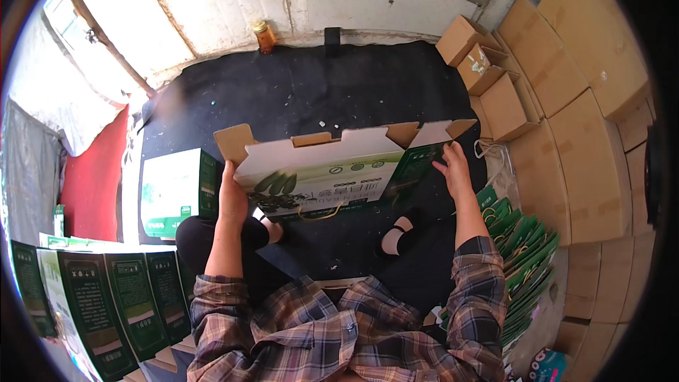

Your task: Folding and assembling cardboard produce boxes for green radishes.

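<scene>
In front of me is a green and white cardboard gift box (304, 180) with a yellow cord handle, held up off the floor. Its brown-edged flaps stand open along the upper edge, and a dark green side panel is turned toward the right. My left hand (232, 198) grips the box's left end, the thumb along the edge. At the right end, my right hand (456, 170) has its fingers closed on the green side panel near the corner flap. Part of the fingers is hidden behind the card.
A finished-looking white and green box (170, 194) stands to the left, with a row of green boxes (127, 290) nearer me. Flat green cartons (523, 262) lean in a stack at right, beside brown cardboard boxes (587, 163). A jar (264, 37) stands on the black floor sheet (283, 92).
</scene>
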Tool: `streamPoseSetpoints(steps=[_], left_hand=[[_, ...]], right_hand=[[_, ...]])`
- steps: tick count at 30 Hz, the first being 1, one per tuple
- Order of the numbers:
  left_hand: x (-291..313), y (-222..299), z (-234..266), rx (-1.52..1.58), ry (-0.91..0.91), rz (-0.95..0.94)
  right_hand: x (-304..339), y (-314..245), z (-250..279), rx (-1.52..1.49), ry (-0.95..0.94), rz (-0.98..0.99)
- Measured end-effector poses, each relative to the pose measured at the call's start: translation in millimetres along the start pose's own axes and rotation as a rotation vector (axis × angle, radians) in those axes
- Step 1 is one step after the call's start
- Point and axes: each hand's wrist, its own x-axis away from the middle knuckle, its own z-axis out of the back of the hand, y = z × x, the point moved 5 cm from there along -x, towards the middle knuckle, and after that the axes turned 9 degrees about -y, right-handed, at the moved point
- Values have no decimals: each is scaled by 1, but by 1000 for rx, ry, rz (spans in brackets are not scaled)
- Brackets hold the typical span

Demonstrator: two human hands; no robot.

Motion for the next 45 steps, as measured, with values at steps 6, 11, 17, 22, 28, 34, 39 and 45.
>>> streamPoseSetpoints(steps=[6, 11, 17, 22, 28, 34, 39, 45], left_hand=[[4, -5, 14, 3, -210, 142], [11, -25, 3, -460, -110, 282], [18, -29, -9, -559, -169, 276], [26, -25, -17, -696, -221, 260], [37, -27, -33, -736, -304, 159], [27, -26, -7, -547, -7, 1], [21, -16, 15, -322, 185, -139], [20, 4, 12, -233, 316, -111]], right_hand=[[-1, 1, 0, 70, 21, -12], [5, 11, 0, 303, 129, -176], [18, -5, -27, 423, 79, 5], [28, -13, -55, 821, 266, 235], [12, -7, -53, 793, 366, 174], [33, -31, -72, 315, 129, 264], [60, -37, -93, 167, -187, 211], [53, -1, -77, 105, -191, 94]])
